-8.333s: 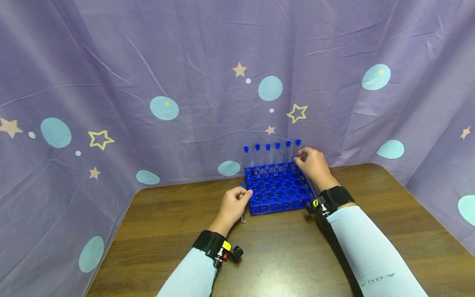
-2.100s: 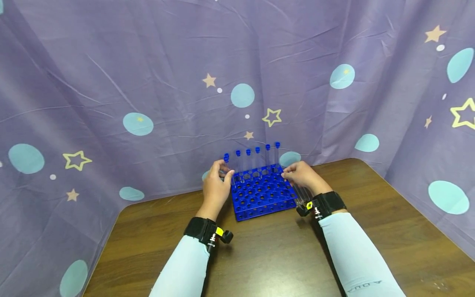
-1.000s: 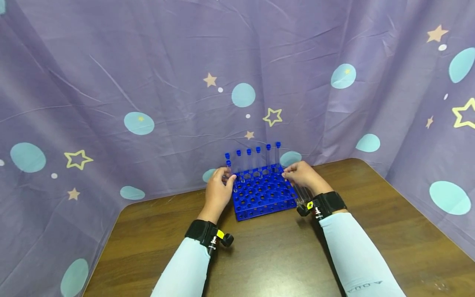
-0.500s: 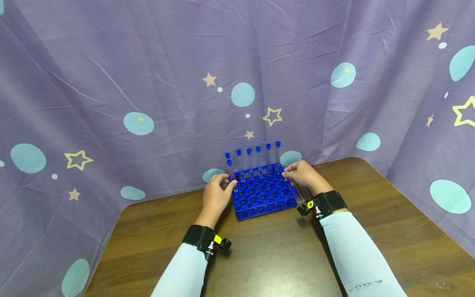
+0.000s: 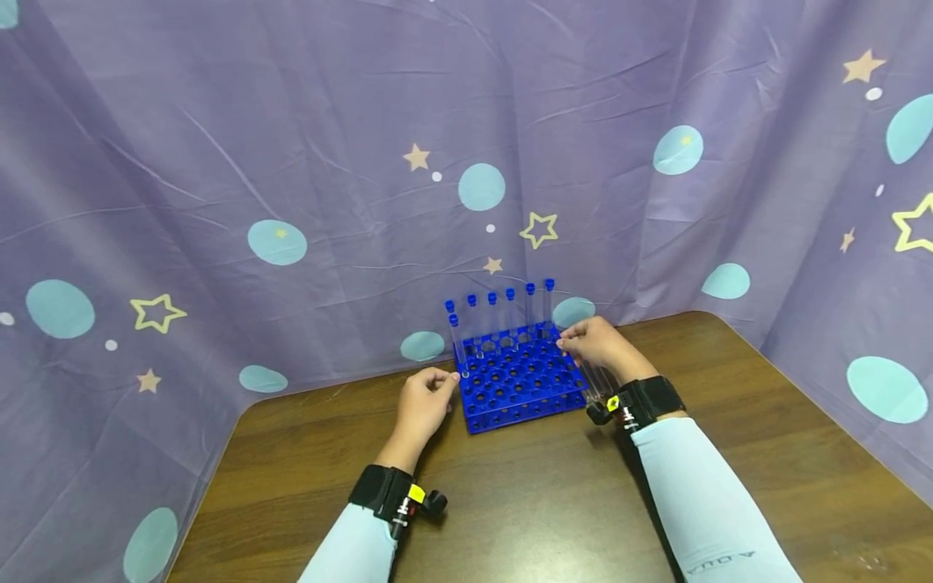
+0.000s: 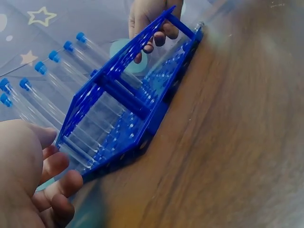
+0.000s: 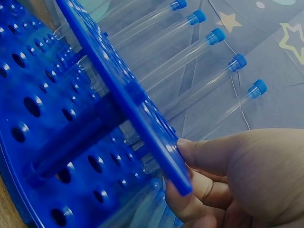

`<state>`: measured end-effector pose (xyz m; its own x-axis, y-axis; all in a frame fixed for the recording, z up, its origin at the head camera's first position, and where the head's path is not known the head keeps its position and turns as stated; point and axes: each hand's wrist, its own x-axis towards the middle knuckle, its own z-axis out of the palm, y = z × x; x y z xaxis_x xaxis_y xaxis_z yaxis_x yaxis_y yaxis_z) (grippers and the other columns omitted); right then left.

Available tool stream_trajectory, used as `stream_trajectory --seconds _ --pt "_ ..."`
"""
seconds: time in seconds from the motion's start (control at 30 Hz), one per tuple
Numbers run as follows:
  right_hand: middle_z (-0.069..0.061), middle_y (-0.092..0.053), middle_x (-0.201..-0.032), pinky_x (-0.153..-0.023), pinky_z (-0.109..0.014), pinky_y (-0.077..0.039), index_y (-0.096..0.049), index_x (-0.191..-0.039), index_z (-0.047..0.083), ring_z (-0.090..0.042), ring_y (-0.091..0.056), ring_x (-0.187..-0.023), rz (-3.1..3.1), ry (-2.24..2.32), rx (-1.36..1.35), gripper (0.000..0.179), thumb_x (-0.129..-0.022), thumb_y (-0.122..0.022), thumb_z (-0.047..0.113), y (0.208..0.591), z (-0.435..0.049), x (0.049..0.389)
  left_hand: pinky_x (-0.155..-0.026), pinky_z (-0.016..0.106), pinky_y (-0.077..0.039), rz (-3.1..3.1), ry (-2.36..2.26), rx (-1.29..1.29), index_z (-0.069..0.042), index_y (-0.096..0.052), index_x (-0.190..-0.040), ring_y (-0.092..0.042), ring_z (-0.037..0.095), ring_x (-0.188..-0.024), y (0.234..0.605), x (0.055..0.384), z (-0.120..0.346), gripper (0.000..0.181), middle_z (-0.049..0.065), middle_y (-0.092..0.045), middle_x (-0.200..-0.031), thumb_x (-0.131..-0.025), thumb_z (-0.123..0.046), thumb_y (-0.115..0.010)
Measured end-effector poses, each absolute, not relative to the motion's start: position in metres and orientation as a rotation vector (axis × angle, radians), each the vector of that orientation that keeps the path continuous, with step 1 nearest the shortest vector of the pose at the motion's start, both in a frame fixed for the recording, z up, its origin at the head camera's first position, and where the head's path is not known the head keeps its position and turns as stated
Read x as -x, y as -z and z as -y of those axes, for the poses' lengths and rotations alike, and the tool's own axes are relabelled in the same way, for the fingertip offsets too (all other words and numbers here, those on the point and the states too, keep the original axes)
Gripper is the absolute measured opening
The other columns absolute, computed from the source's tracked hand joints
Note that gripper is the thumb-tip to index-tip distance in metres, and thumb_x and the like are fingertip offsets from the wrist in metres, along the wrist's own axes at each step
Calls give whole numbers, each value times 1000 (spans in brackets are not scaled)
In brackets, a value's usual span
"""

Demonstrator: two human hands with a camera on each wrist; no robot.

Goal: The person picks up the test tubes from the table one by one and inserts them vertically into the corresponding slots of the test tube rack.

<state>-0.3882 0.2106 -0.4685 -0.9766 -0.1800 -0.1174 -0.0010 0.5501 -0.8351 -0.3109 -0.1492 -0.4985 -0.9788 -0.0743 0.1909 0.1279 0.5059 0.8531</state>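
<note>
A blue test tube rack (image 5: 521, 380) with two hole-filled plates stands on the table. Clear test tubes with blue caps (image 5: 492, 298) stand upright in its back row. One more test tube (image 5: 459, 348) stands at the left end, in front of that row. My left hand (image 5: 424, 405) is beside the rack's left edge, thumb tip right at the upper plate, fingers (image 6: 54, 164) loosely bent and holding nothing. My right hand (image 5: 601, 344) pinches the right edge of the rack's upper plate between thumb (image 7: 204, 154) and fingers.
Several loose capped test tubes (image 5: 599, 385) lie on the table along the rack's right side, partly under my right hand. The wooden table (image 5: 525, 502) has rounded back corners. A purple patterned curtain (image 5: 350, 162) hangs close behind the rack.
The left hand has let go of the test tube in the left front hole and moved down toward the table's front. Earlier it held that tube beside the rack. The right hand stays put.
</note>
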Motion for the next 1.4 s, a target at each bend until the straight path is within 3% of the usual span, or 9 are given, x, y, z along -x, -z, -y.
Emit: stream_trajectory --seconds 0.2,0.4,0.57,0.8,1.03,1.17,1.27,1.4 --pt "-9 -85 -105 -58 -31 -49 -76 -139 -1 -16 -71 -70 -2592 1384 152 37 -114 -71 25 468 -211 390 -55 26 -52 2487 1675 48 -1 -79 -95 -59 13 -52 505 311 148 31 10 -72 -79 -113 -26 -72" --pt "-11 -85 -109 -61 -33 -50 -75 -142 -1 -18 -71 -73 -2606 1349 150 39 -115 -70 26 464 -213 390 -55 24 -49 2450 1829 103 0 -79 -94 -53 12 -55 511 313 147 34 1 -68 -75 -113 -27 -72" --pt "-10 -85 -108 -61 -33 -50 -75 -143 -1 -17 -71 -73 -2625 1326 145 40 -115 -70 26 462 -216 388 -60 24 -48 2486 1800 171 -1 -82 -95 -56 12 -65 514 314 144 32 -3 -69 -73 -112 -28 -74" --pt "-17 -84 -112 -71 -31 -58 -75 -140 -6 -15 -74 -75 -2705 1268 215 40 -115 -69 26 463 -218 384 -77 27 -48 2495 1742 184 -2 -84 -95 -63 14 -80 515 312 141 30 0 -70 -72 -109 -27 -77" --pt "-14 -82 -97 -75 -32 -61 -80 -127 -3 -19 -76 -80 -2773 1297 271 32 -114 -69 24 467 -228 385 -72 26 -47 2491 1741 174 -1 -83 -93 -62 16 -77 517 311 143 31 9 -71 -75 -109 -28 -78" --pt "-18 -82 -101 -72 -29 -61 -79 -124 -7 -18 -76 -77 -2853 1288 215 30 -111 -69 17 467 -234 385 -73 27 -48 2497 1717 182 -2 -83 -93 -62 15 -77 519 312 146 32 11 -72 -75 -109 -29 -77" --pt "-21 -82 -103 -75 -34 -62 -79 -122 -8 -23 -78 -78 -2921 1219 144 30 -108 -70 18 467 -238 383 -74 27 -48 2495 1698 181 -3 -83 -92 -62 14 -76 519 311 148 32 5 -70 -72 -109 -29 -77" --pt "-24 -82 -113 -92 -48 -63 -79 -122 -6 -35 -79 -97 -2963 1126 66 34 -102 -71 20 467 -243 382 -74 28 -47 2499 1681 177 -4 -83 -91 -61 13 -76 518 309 152 32 -2 -68 -70 -109 -30 -77"
